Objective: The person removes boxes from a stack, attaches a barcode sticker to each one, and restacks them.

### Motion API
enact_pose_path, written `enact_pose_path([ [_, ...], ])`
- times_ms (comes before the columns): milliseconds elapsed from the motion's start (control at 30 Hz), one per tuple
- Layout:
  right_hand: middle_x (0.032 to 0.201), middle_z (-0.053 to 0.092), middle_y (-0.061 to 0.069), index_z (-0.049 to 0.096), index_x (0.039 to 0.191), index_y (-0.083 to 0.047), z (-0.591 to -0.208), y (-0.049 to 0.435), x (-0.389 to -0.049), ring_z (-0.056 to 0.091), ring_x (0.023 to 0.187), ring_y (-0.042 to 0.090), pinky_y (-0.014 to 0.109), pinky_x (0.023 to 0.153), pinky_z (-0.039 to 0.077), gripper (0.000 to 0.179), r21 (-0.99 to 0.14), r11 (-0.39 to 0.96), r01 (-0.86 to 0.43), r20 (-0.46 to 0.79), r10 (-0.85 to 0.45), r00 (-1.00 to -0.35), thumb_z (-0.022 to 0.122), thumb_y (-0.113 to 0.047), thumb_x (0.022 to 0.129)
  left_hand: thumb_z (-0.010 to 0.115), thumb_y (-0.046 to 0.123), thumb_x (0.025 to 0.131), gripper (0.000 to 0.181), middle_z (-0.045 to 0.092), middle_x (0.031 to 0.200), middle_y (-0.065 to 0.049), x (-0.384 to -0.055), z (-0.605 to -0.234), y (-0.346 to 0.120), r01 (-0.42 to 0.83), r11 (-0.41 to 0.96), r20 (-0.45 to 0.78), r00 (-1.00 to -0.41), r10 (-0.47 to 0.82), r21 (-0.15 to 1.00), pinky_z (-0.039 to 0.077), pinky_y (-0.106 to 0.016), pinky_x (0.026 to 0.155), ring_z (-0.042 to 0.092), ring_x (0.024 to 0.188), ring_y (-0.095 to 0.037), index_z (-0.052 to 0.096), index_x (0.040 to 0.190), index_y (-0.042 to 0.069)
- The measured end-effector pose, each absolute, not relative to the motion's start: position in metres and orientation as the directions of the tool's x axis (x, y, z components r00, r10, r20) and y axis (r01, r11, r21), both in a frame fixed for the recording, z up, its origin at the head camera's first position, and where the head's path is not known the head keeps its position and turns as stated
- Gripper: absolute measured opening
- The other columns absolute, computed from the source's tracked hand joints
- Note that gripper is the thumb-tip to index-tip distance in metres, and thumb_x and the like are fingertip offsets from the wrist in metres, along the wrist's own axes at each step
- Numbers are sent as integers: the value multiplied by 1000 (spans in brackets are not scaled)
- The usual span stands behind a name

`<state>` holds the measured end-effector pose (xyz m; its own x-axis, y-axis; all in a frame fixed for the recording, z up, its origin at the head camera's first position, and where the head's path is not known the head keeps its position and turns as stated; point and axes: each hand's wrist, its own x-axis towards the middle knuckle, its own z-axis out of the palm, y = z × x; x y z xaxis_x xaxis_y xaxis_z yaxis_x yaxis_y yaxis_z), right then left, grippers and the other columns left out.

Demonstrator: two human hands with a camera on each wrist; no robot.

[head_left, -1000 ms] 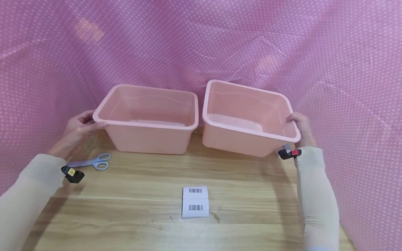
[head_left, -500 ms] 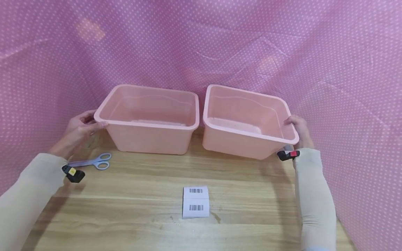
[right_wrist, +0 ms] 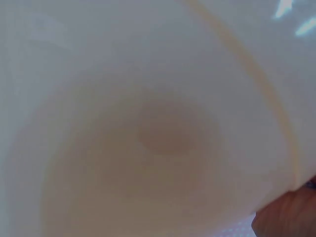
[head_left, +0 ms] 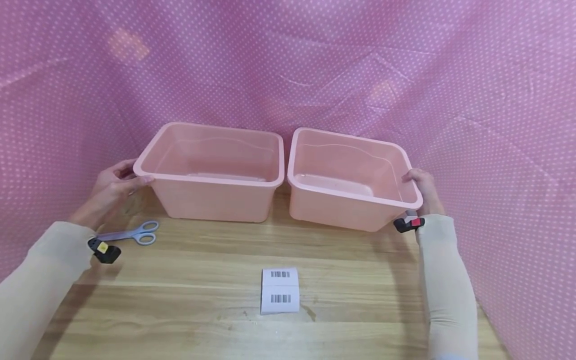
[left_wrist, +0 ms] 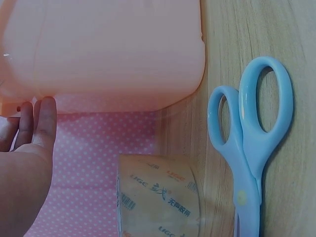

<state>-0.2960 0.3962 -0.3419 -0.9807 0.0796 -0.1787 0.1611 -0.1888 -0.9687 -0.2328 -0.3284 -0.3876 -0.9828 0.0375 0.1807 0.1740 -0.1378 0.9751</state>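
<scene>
Two pink bins at the back of the table (head_left: 189,310): left bin (head_left: 216,202) and right bin (head_left: 337,210), openings up, rims just beside each other. Each is held at its outer end, probably because the narrow gap in the middle leaves little finger room; the protruding rim also looks like the handiest thing to hook. Left bin sits roughly square; right bin is angled, outer end nearer the front. Left hand (head_left: 110,187): thumb on the near rim corner, fingers up against the end wall under the lip, so spread around the corner rather than clenched. Right hand (head_left: 425,187): hooked over the outer end rim, a digit inside, the rest outside, closed about as far as the wall allows. Right wrist view is mostly blurred plastic, so can't tell how tight that hold is or whether the base at that end is fully down. Scissors (left_wrist: 249,158) and tape roll (left_wrist: 158,197) sit near the left hand, beside the left bin; I'd guess parked there to stay off the bins' footprint. Barcode labels (head_left: 280,290) lie front and centre, well apart from both hands, print up, presumably for easy reading.
</scene>
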Motion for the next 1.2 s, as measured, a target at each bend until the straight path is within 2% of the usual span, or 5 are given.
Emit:
enact_pose_path([
  [200,98,70,-5,62,89,-13,-345,395,-297,62,95,11,22,79,58,19,-965,-171,197,-211,63,-976,49,1,91,66,-3,94,59,64,123,13,-236,-387,-329,179,-80,182,-983,36,981,53,-6,90,62,109,4,45,148,5],
  [433,88,67,-10,60,78,-16,-344,390,-293,57,98,10,20,83,55,25,-973,-130,190,-199,62,-978,46,2,91,65,-7,93,54,67,120,12,-239,-388,-330,173,-125,179,-983,36,977,54,-8,89,64,107,2,50,143,7],
  [700,87,71,-9,66,76,-16,-349,395,-299,63,91,9,22,80,58,28,-971,-143,193,-207,92,-974,50,2,91,65,-4,94,56,65,122,12,-243,-388,-331,171,-113,177,-983,48,979,54,-7,89,63,108,3,47,147,7],
  [933,91,60,-11,56,77,-17,-351,399,-305,57,95,8,19,83,57,24,-960,-163,228,-244,87,-966,54,-3,96,67,0,95,62,62,125,12,-246,-385,-330,157,-64,160,-986,45,985,52,-6,90,60,111,4,42,151,5],
  [1200,74,68,-5,62,76,-13,-352,399,-311,66,68,9,20,62,59,29,-938,-282,200,-210,6,-978,51,-8,103,70,6,95,71,58,126,15,-249,-383,-331,124,-1,124,-992,40,992,50,-3,90,57,112,6,34,156,5],
])
